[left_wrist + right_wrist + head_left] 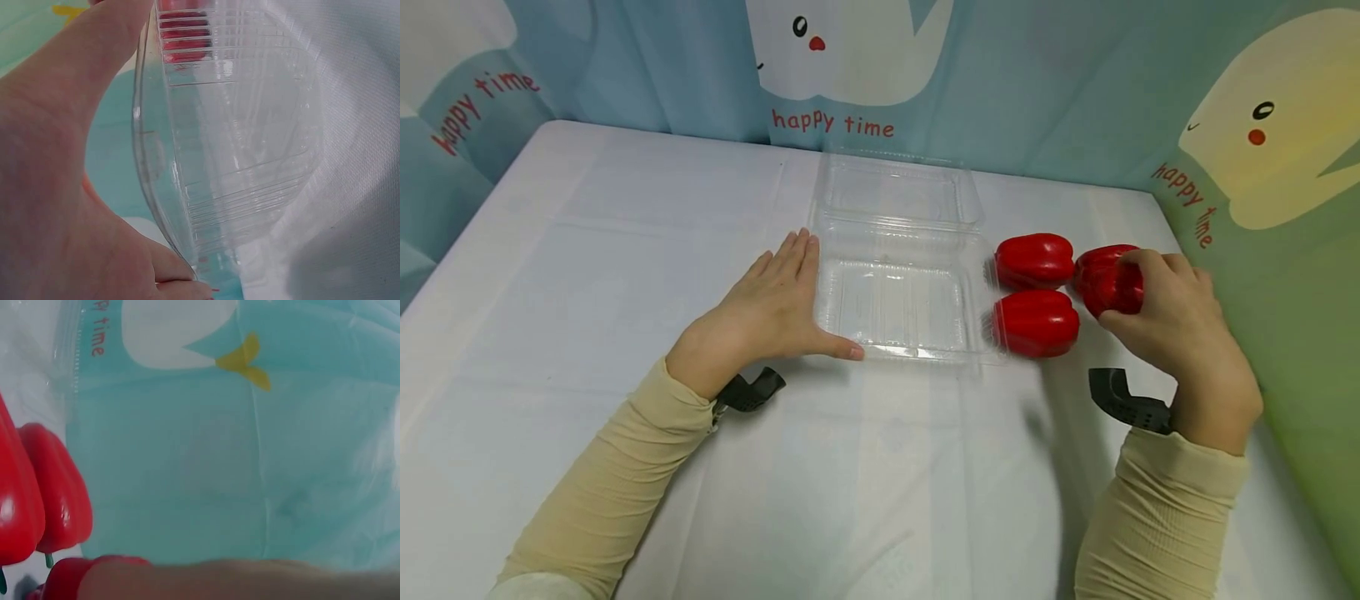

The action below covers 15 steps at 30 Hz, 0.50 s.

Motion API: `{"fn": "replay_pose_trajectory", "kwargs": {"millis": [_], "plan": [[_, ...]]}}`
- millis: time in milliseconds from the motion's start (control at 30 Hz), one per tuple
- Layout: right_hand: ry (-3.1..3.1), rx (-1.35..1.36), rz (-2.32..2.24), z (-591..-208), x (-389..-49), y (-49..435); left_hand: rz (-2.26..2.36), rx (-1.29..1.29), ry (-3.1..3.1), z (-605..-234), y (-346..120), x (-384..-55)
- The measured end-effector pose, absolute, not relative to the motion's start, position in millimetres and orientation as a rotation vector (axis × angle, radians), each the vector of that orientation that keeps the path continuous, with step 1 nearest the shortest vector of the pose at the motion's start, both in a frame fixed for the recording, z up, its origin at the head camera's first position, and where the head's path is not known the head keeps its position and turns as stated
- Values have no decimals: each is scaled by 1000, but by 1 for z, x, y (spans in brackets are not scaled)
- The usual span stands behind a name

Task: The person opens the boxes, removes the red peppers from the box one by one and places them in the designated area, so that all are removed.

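A clear plastic clamshell box (891, 304) lies with its lid folded back, away from the person. My left hand (767, 308) is spread at the box's left side, fingers straight along the edge and thumb at the front left corner. In the left wrist view, thumb and fingers frame the clear rim (139, 134). At the right, my right hand (1180, 312) grips a red bell pepper (1108, 279), thumb in front and fingers over its top and right side. Just left of it, two more red bell peppers, a rear one (1035, 260) and a front one (1037, 323), lie beside the box.
White cloth covers the table (880, 467). A blue and green curtain (1045, 100) with whale prints and lettering stands along the back and right edges. Dark curved mounts sit at both wrists, the left one (752, 389) close over the cloth.
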State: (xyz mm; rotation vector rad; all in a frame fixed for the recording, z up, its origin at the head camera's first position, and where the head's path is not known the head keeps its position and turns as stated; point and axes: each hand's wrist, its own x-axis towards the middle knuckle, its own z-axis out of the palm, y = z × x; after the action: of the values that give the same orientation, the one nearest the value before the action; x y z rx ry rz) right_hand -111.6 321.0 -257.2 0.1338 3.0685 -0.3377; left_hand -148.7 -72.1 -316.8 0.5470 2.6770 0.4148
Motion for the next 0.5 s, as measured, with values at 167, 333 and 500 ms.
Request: {"fn": "replay_pose_trajectory", "kwargs": {"millis": [167, 333, 500], "plan": [[2992, 175, -254, -260, -112, 329, 418, 553, 2678, -316, -72, -149], [2936, 137, -204, -266, -116, 334, 418, 554, 2678, -316, -72, -149], [2877, 132, -193, -272, -121, 337, 422, 553, 2681, -316, -73, -149]]}}
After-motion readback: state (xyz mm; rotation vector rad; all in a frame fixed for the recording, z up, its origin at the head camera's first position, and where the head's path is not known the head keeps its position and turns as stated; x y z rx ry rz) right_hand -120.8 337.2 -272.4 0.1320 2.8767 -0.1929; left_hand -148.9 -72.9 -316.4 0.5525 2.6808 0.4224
